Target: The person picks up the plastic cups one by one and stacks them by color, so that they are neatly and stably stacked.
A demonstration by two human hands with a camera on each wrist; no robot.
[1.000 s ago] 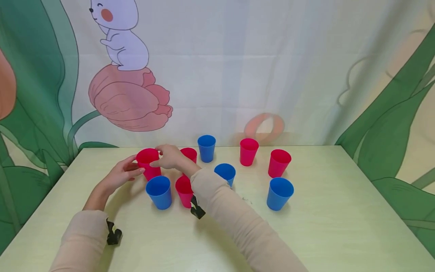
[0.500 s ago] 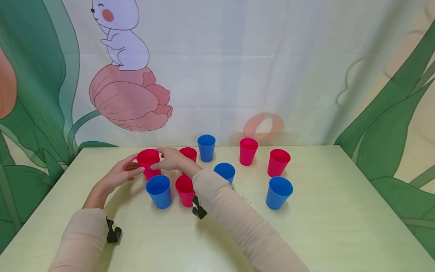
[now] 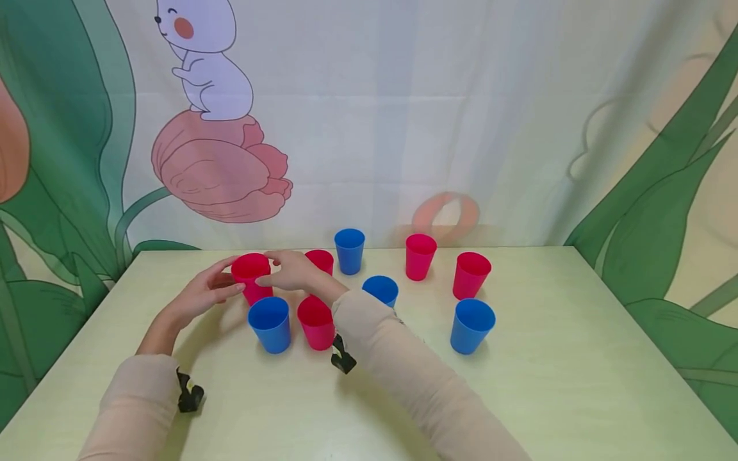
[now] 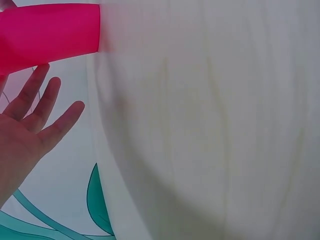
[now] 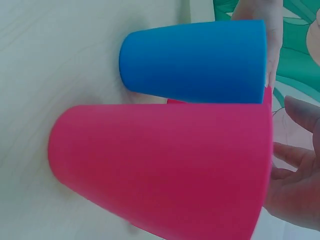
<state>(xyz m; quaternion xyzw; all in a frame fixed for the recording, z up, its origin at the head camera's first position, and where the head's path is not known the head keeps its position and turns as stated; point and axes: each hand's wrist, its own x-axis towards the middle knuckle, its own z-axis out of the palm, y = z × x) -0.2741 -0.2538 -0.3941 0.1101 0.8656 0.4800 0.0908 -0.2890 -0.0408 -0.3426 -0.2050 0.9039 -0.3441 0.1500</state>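
Note:
At the table's left, both hands meet at an upright red plastic cup (image 3: 257, 293). My left hand (image 3: 198, 294) holds its left side, thumb in front and fingers behind. In the left wrist view, three fingers of the left hand (image 4: 37, 120) spread loosely below the red cup (image 4: 50, 37). My right hand (image 3: 291, 272) reaches over from the right and pinches the rim, its thumb on the front wall. Just in front stand a blue cup (image 3: 271, 330) and a second red cup (image 3: 316, 325), which hide most of the held cup in the right wrist view.
Behind the right wrist stands another red cup (image 3: 320, 259), partly hidden. A blue cup (image 3: 349, 253) is at the back, and one (image 3: 379, 289) lies partly behind the right sleeve. Further right are red cups (image 3: 420, 259) (image 3: 470, 278) and a blue cup (image 3: 471, 328). A printed curtain (image 3: 346, 128) hangs behind.
My right forearm has shifted slightly right, uncovering more of the red cup in front. Both hands stay at the same cup, which has hardly moved.

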